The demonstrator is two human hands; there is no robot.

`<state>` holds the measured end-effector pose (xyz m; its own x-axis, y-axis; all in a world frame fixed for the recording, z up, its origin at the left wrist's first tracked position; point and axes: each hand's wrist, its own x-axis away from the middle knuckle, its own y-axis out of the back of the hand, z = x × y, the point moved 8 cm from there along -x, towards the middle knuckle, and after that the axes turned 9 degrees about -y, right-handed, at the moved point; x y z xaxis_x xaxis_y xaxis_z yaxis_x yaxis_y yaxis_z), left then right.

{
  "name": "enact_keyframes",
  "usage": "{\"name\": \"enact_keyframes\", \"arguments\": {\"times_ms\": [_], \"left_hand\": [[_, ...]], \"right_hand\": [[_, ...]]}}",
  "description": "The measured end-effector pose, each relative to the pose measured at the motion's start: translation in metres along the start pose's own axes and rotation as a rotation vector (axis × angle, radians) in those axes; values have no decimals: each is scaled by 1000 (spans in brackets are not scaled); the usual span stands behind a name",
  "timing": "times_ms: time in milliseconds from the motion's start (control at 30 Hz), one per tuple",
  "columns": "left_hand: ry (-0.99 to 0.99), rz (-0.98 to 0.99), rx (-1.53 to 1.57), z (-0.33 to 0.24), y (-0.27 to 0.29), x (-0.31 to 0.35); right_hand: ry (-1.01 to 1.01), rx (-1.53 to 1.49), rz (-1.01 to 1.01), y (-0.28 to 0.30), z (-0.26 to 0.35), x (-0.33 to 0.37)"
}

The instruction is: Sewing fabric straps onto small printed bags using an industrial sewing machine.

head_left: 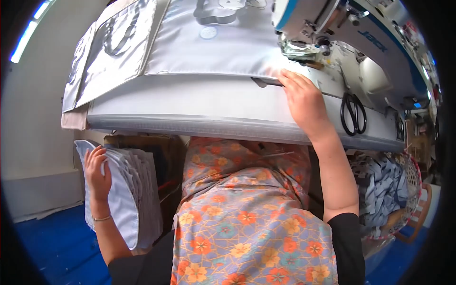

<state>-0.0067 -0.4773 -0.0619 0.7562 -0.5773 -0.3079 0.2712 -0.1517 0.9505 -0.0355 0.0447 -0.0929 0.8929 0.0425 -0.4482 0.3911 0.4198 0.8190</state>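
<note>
A large pale silver-grey fabric piece [213, 57] lies over the white sewing table [199, 97]; printed grey shapes and a small round mark show on it. My right hand [306, 102] rests at the fabric's near right edge, fingers stretched out and flat, close to the sewing machine's needle area [311, 52]. A thick stack of pale blue-grey fabric pieces [135, 199] hangs below the table at the left. Against its front piece is my left hand [98, 173], fingers spread and holding nothing.
Black-handled scissors [353, 114] lie on the table right of my right hand. The white and blue sewing machine arm [375, 45] overhangs the far right. A mesh basket [413, 190] of grey fabric strips [382, 190] stands below right. Blue covering [54, 247] lies on the floor.
</note>
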Motion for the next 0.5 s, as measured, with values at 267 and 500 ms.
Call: {"name": "enact_keyframes", "arguments": {"times_ms": [267, 500], "left_hand": [[-460, -317, 330, -164, -14, -187], [-560, -215, 560, -280, -112, -312]], "right_hand": [[-49, 73, 2, -8, -14, -10], [-80, -152, 52, 7, 27, 36]]}}
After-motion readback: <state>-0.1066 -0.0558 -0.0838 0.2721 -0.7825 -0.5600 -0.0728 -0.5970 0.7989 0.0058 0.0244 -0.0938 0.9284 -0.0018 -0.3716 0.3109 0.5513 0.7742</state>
